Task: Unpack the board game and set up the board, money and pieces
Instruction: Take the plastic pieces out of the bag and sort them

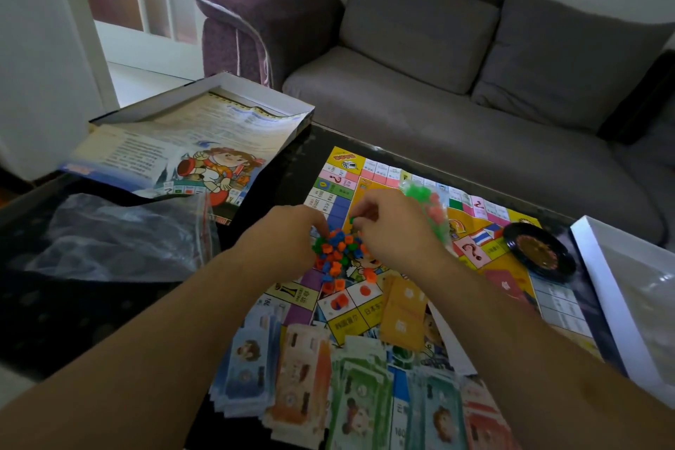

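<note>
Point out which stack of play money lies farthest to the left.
The blue stack, at the left end of the row near the table's front edge. The orange stack sits beside it on the right, then the green stack.

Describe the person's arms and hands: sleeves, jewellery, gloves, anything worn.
Both forearms are bare up to the frame edge, with no sleeve in view. The left hand and right hand wear no gloves. No watch, bracelet or ring shows on either.
</note>
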`<state>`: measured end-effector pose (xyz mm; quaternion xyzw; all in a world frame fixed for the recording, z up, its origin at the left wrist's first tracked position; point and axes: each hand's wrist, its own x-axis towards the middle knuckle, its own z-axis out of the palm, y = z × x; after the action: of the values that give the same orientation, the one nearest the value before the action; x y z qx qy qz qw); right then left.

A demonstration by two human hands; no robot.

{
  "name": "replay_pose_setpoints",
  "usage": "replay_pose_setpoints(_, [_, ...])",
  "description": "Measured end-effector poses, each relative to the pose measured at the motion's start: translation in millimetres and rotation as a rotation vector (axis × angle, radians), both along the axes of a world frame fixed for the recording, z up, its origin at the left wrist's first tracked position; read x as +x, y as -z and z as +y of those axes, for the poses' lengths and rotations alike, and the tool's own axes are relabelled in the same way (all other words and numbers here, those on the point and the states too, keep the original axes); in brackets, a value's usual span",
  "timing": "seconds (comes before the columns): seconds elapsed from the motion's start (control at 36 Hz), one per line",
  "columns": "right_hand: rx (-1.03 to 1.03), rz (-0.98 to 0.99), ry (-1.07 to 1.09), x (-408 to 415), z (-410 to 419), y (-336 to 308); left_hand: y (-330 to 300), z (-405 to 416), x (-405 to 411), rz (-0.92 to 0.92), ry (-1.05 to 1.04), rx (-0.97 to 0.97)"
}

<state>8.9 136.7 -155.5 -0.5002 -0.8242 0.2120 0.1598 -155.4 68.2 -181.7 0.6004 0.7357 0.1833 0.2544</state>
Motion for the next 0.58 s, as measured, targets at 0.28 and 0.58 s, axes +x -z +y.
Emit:
replay_pose_setpoints(0.28, [-0.058, 0.061, -0.04, 72.0, -55.0, -17.6, 5.3, -5.0, -0.7, 0.029, 0.028, 0.066])
replay_pose_setpoints(0.58, [-0.047, 0.155, 0.069, 134.0, -89.6, -11.5, 6.2, -6.8, 1.2, -0.019, 0.049, 0.019])
